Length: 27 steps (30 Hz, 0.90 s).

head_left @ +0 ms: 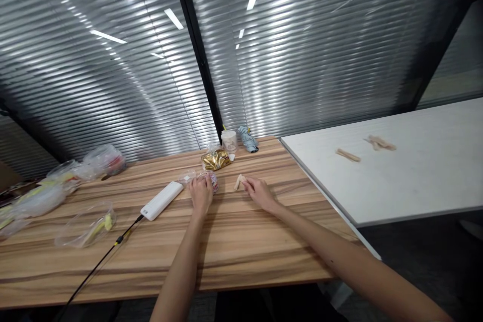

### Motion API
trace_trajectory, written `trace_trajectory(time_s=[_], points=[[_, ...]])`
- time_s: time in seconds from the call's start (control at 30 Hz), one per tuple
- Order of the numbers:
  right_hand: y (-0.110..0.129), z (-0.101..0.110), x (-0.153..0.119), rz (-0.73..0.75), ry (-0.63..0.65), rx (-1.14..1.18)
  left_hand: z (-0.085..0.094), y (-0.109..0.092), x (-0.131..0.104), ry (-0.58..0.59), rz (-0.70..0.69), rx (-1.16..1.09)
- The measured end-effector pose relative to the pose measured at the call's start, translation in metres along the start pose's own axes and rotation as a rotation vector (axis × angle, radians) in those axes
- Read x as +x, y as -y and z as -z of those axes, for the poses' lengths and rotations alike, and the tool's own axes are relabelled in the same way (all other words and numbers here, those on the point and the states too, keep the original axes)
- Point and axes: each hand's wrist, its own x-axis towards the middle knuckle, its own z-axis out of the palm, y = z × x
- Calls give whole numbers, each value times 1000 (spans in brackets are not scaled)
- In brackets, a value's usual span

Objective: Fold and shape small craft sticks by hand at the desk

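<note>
My left hand [201,193] rests on the wood-grain table with its fingers curled against a small round pink-and-white patterned thing [215,182], partly covered by the hand. A small clear plastic piece [187,176] lies just left of those fingers. Pinched in the fingertips of my right hand [258,192] are short pale sticks [238,182], low over the tabletop; their exact kind is too small to tell. Beyond both hands lies a shiny gold foil packet [216,160]. Behind that packet stand a white cup [229,141] with a yellow straw and a crumpled blue-grey wrapper [248,140].
A white power bank [162,201] with a black cable [98,263] lies left. Farther left are a clear plastic container [71,231] with something yellow and several plastic bags [41,201]. Pale sticks [347,155] lie on the white table [415,181] at right. Blinds [320,50] stand behind.
</note>
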Motion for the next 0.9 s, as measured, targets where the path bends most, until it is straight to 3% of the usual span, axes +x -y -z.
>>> trace_trajectory(time_s=[0.23,0.53,0.9], points=[[0,0,0,19,10,2,2,1,1,-75,8,-68],[4,2,-1,25,25,-3,1,5,2,-194,131,-299],[4,2,-2,50,43,2,1,2,1,-196,147,-424]])
